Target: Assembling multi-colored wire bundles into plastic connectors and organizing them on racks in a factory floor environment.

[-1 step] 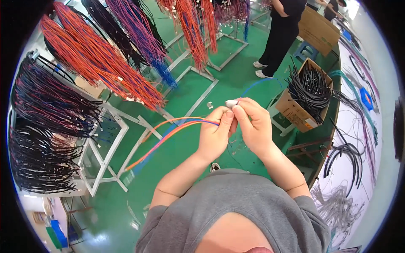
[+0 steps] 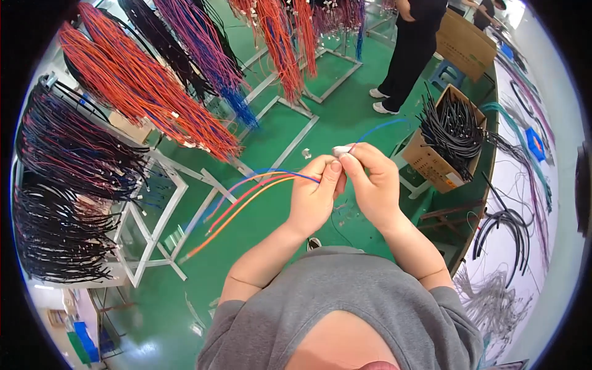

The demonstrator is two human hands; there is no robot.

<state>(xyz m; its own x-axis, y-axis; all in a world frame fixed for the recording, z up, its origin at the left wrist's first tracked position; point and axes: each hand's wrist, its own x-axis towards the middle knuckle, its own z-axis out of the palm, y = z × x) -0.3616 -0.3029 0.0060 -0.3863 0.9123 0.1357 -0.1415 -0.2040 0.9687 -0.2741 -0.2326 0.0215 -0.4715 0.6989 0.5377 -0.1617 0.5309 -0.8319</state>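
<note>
Out in front of my chest, my left hand (image 2: 317,188) is closed in a pinch on a few thin wires (image 2: 258,185), coloured blue, pink-red and orange. Their loose ends fan out to the left over the floor. Touching it, my right hand (image 2: 373,182) is closed too, thumb and fingers pressed together. From its far side a blue wire (image 2: 382,125) curves off to the right. A small white piece (image 2: 343,150) shows at the fingertips where the hands meet; I cannot tell its kind. The fingers hide where the wires run between the hands.
Bundles of orange-red wires (image 2: 154,92) and black cables (image 2: 65,228) hang from metal frames (image 2: 143,237) at left. To the right, a carton (image 2: 435,163) of black cables stands beside a long table (image 2: 524,246) with cables on it. A person (image 2: 412,55) stands ahead.
The loose wires on the left have spread apart, the blue one now uppermost and the orange one lowest. At the right, the blue wire has straightened somewhat. My hands have hardly moved.
</note>
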